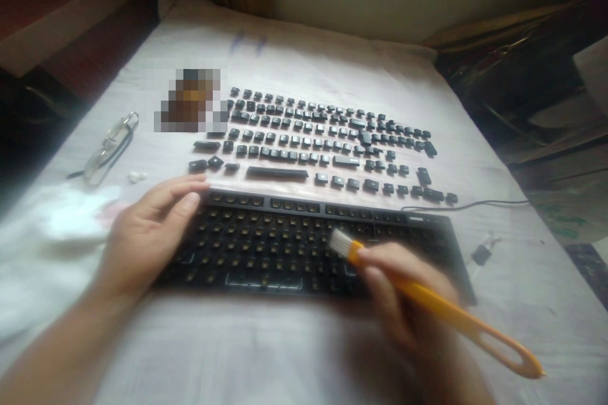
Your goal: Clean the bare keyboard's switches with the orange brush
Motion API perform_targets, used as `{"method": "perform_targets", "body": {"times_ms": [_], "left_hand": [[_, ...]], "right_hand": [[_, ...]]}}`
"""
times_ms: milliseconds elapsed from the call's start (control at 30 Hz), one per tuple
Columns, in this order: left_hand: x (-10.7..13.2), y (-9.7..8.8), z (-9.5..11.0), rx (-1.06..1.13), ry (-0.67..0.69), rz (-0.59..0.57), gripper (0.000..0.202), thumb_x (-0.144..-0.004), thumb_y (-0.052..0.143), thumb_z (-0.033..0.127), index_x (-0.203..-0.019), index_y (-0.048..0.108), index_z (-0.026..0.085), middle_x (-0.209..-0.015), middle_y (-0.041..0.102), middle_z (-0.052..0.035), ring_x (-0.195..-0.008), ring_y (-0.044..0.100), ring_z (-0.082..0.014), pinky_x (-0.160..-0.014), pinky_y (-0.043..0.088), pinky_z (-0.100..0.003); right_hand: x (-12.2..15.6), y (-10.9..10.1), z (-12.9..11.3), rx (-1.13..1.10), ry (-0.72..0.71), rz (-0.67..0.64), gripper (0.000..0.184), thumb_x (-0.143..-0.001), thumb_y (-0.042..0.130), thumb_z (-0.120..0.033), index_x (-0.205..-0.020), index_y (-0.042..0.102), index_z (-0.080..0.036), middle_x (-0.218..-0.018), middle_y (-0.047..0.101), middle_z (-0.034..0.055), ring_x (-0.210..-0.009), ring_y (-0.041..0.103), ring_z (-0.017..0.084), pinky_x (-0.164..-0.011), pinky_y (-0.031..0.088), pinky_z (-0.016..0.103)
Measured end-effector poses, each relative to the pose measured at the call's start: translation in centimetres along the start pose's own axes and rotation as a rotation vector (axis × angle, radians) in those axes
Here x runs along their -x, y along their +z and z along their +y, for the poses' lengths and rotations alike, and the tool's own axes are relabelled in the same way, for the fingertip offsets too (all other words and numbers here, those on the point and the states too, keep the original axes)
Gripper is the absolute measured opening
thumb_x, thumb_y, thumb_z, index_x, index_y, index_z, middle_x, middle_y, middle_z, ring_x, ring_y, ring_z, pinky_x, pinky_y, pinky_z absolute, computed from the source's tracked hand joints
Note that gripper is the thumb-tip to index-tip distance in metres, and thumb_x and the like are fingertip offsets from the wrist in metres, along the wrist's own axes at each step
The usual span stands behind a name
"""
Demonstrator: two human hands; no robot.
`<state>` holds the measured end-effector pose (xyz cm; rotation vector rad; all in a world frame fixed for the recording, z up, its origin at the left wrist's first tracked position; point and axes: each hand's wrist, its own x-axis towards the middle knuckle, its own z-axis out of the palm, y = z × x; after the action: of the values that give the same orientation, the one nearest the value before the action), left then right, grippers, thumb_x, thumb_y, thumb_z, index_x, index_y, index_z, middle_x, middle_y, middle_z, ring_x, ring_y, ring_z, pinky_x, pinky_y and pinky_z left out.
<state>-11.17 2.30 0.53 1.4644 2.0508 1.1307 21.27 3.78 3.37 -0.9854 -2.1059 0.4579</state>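
Note:
A black keyboard (280,253) without its keycaps lies across the cloth in front of me, its small switch posts showing in rows. My left hand (147,228) grips it at the left end, with thumb and fingers at the upper left corner. My right hand (408,291), over the right half of the board, holds a yellow-handled brush (456,316). The pale bristles point left and are over the middle-right keys, though blur hides whether they touch. Behind the board, loose black keycaps are laid out in rows, with the long space bar (278,173) in the nearest row.
Eyeglasses (109,145) lie at the left, near small white bits (137,176). A crumpled white cloth (61,234) is beside my left arm. A black cable (465,204) runs off to the right. A small dark object (481,255) lies right of the keyboard. One patch is pixelated.

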Motion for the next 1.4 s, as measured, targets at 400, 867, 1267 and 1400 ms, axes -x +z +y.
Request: {"method": "perform_targets", "body": {"times_ms": [400,867,1267,1400], "left_hand": [[0.1,0.0,-0.1,-0.013,-0.002,0.005,0.031,-0.09,0.061,0.052,-0.107,0.077,0.032,-0.125,0.075,0.0023,-0.122,0.066,-0.0232,-0.116,0.045,-0.042],[0.1,-0.1,-0.3,-0.013,-0.005,0.007,0.032,-0.09,0.061,0.053,-0.109,0.077,0.033,-0.126,0.074,0.0027,-0.123,0.066,-0.0224,-0.118,0.043,-0.042],[0.0,0.1,-0.1,-0.013,0.003,0.017,0.031,-0.088,0.061,0.054,-0.106,0.077,0.034,-0.122,0.075,0.0054,-0.119,0.068,-0.0199,-0.115,0.047,-0.039],[0.0,0.2,-0.1,-0.017,-0.001,0.017,0.032,-0.088,0.06,0.054,-0.106,0.077,0.035,-0.122,0.076,0.0053,-0.119,0.068,-0.0203,-0.115,0.046,-0.04]], "right_hand": [[0.4,1.0,0.8,0.104,-0.034,-0.006,0.01,-0.095,0.058,-0.015,-0.101,0.063,-0.021,-0.08,0.075,0.0022,-0.061,0.072,0.014,-0.06,0.059,0.022],[-0.2,0.5,-0.3,0.009,-0.059,-0.147,0.011,-0.097,0.053,-0.016,-0.09,0.062,-0.018,-0.068,0.069,0.0002,-0.054,0.066,0.011,-0.056,0.053,0.021],[-0.3,1.7,-0.5,-0.012,-0.101,-0.033,0.028,-0.106,0.053,-0.027,-0.085,0.069,-0.018,-0.065,0.075,0.0003,-0.049,0.069,0.011,-0.053,0.055,0.017],[-0.1,2.1,-0.4,-0.012,-0.131,-0.016,0.027,-0.106,0.054,-0.029,-0.089,0.071,-0.018,-0.065,0.076,0.0001,-0.049,0.07,0.011,-0.053,0.056,0.018]]}}
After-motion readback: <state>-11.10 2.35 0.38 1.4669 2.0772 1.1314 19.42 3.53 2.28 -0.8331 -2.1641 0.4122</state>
